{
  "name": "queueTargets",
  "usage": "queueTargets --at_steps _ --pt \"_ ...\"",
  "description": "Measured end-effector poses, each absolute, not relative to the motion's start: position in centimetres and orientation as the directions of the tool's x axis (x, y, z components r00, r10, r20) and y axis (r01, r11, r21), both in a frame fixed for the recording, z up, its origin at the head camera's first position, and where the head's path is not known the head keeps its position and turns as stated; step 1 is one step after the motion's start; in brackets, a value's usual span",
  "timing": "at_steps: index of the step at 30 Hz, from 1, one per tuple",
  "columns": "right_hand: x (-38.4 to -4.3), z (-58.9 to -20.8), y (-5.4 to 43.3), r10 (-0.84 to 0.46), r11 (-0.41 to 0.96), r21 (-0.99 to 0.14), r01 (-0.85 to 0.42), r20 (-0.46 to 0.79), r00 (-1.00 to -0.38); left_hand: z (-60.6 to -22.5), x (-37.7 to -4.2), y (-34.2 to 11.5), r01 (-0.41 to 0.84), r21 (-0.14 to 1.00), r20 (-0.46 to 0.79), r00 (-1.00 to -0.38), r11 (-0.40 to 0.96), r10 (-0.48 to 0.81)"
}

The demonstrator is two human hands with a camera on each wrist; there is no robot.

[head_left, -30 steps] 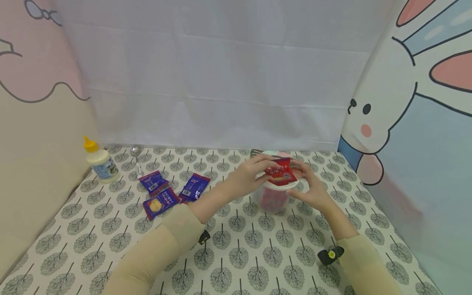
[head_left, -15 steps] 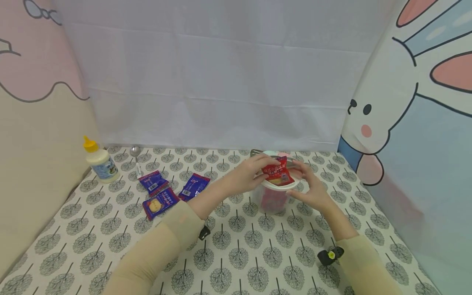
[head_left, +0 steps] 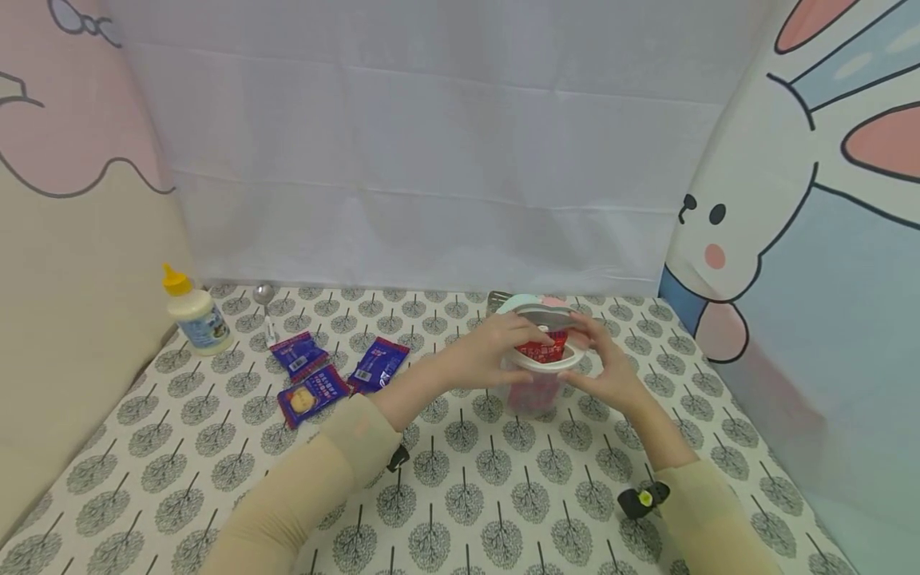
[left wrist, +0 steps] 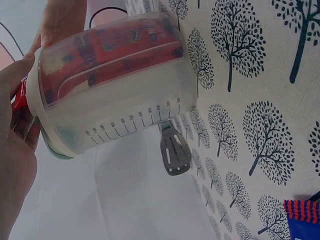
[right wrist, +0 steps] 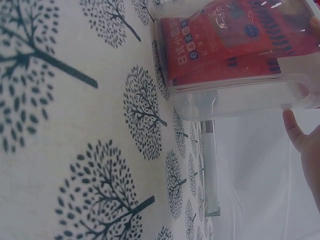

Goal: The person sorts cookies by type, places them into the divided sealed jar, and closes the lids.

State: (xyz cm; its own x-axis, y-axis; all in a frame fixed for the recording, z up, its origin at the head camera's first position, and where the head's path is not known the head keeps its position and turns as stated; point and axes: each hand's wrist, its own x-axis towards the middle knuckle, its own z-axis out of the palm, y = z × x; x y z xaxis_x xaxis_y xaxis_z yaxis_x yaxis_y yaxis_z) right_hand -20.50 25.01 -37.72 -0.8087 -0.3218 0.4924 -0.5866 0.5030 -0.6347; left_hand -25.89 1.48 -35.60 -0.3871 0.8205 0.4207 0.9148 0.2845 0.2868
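Note:
Upright on the tablecloth stands a clear plastic container (left wrist: 125, 112) with a white rim, marked measuring lines and red packets inside. Its grey-edged lid (head_left: 549, 316) is tilted up at the back. A red biscuit packet (head_left: 549, 351) sits partly in the mouth. In the head view my left hand (head_left: 492, 347) has its fingers over this packet, with the thumb spread apart at the rim's left side. My right hand (head_left: 607, 363) holds the rim from the right, thumb in front and fingers behind. The left fingertips are partly hidden in the left wrist view.
Several blue biscuit packets (head_left: 314, 394) lie left of centre. Behind them is a metal spoon (head_left: 264, 299), and a yellow-capped bottle (head_left: 204, 323) stands at far left. A slotted spatula (left wrist: 175, 152) shows behind the container. Fabric walls (head_left: 431, 160) enclose the table.
The red packet has gone down into the container's mouth. My left thumb has spread away from it, and the lid shows more at the back. The right hand keeps its hold.

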Motion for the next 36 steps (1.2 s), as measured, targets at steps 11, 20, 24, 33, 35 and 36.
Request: queueTargets --at_steps 11,20,24,33,35,36 --pt "-20.7 -38.0 25.1 -0.335 0.493 -0.620 -0.611 0.513 -0.790 -37.0 -25.7 1.4 0.923 -0.010 0.373 -0.353 0.384 0.858" --pt "-20.6 -37.8 25.1 -0.314 0.514 -0.636 -0.575 0.485 -0.816 -37.4 -26.2 0.8 0.943 0.158 0.480 -0.333 0.293 0.812" --pt "-20.6 -37.9 25.0 -0.314 0.514 -0.637 -0.575 0.484 -0.817 -37.7 -26.2 0.7 0.936 0.106 0.422 -0.348 0.336 0.837" --pt "-20.6 -37.9 25.2 -0.319 0.503 -0.634 -0.587 0.495 -0.808 -37.0 -25.8 1.0 0.913 0.055 0.312 -0.400 0.404 0.862" --pt "-20.5 -37.9 25.2 -0.329 0.496 -0.630 -0.597 0.500 -0.801 -36.9 -25.7 0.8 0.912 0.118 0.334 -0.408 0.392 0.850" --pt "-20.5 -37.9 25.2 -0.336 0.494 -0.628 -0.602 0.501 -0.798 -36.8 -25.7 0.7 0.915 0.149 0.366 -0.403 0.375 0.839"
